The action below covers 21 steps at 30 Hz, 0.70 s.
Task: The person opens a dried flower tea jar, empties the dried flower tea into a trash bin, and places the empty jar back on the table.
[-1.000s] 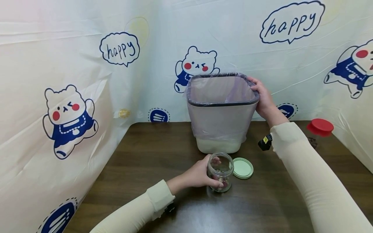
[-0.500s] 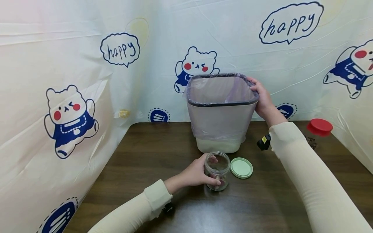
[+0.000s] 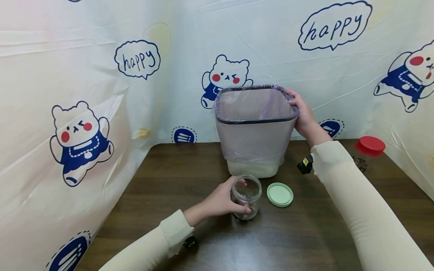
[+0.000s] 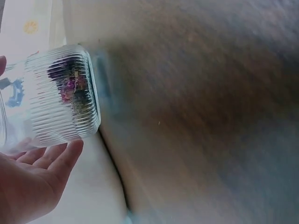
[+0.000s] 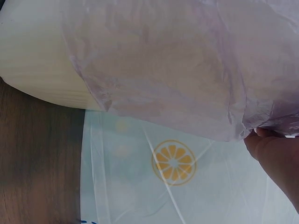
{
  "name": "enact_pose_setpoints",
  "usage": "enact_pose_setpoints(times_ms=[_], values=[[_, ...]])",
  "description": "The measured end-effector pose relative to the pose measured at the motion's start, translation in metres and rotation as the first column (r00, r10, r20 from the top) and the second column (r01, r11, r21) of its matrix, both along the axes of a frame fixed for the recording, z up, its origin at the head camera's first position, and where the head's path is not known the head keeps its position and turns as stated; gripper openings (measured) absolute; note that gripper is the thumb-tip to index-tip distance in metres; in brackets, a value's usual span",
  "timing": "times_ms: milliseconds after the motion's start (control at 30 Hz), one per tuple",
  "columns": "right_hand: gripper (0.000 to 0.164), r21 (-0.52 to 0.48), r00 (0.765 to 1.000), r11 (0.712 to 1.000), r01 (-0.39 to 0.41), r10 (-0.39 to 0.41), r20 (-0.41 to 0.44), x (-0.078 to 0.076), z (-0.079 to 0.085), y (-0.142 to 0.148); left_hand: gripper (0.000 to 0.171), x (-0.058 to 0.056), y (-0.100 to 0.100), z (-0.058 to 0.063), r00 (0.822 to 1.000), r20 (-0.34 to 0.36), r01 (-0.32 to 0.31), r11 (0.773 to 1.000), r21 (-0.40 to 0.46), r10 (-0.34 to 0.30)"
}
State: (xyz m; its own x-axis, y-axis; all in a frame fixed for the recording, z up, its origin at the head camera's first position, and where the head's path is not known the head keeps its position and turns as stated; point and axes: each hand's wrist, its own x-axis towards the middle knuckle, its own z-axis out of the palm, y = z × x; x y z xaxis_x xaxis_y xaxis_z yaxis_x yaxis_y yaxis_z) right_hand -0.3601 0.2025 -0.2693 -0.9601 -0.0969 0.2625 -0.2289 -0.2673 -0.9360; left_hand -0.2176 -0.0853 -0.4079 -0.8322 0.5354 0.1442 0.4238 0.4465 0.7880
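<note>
My left hand [image 3: 220, 200] grips a clear glass jar [image 3: 248, 198], fingers and thumb round its side. The jar stands upright without a lid, and its ribbed wall shows in the left wrist view. Dark, pink and yellowish dried bits [image 4: 72, 86] lie at the bottom of it. Behind the jar stands a pale trash can [image 3: 252, 167], lined with a thin purple plastic bag [image 5: 154, 70] folded over its dark rim. With my right hand [image 3: 303, 117] I hold that rim at its right side, fingers over the edge and the bag.
A pale green round lid [image 3: 280, 195] lies on the dark wooden table [image 3: 183, 177], just right of the jar. Farther right, partly behind the right sleeve, is a container with a red lid [image 3: 370, 146]. A printed cloth [image 3: 183, 75] hangs behind the table.
The jar has moved a little to the left in my left hand, widening the gap to the green lid. My right hand keeps its hold on the trash can's rim.
</note>
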Motion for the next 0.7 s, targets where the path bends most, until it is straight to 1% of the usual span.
enact_pose_setpoints(times_ms=[133,233,400,533,700], values=[[0.056,0.007,1.000,1.000,-0.001,0.001,-0.003,0.001,0.000,-0.001,0.074,-0.001,-0.008,0.005,0.999,-0.022,-0.029,1.000,-0.003,0.028],[0.056,0.013,1.000,1.000,-0.005,0.005,-0.004,0.001,0.000,-0.001,0.073,-0.001,-0.015,0.009,0.999,-0.019,-0.047,0.999,0.006,0.047],[0.056,0.007,1.000,1.000,-0.007,0.007,-0.002,0.000,0.001,-0.002,0.076,0.001,-0.023,0.016,0.996,-0.018,-0.092,0.994,0.055,0.093],[0.056,-0.001,1.000,1.000,-0.003,0.003,-0.002,-0.001,0.001,-0.002,0.076,0.000,-0.028,0.021,0.989,-0.035,-0.138,0.985,0.107,0.142],[0.056,-0.008,1.000,1.000,0.003,-0.003,0.001,-0.001,0.001,-0.001,0.075,-0.001,-0.037,0.031,0.977,-0.010,-0.208,0.960,0.185,0.214]])
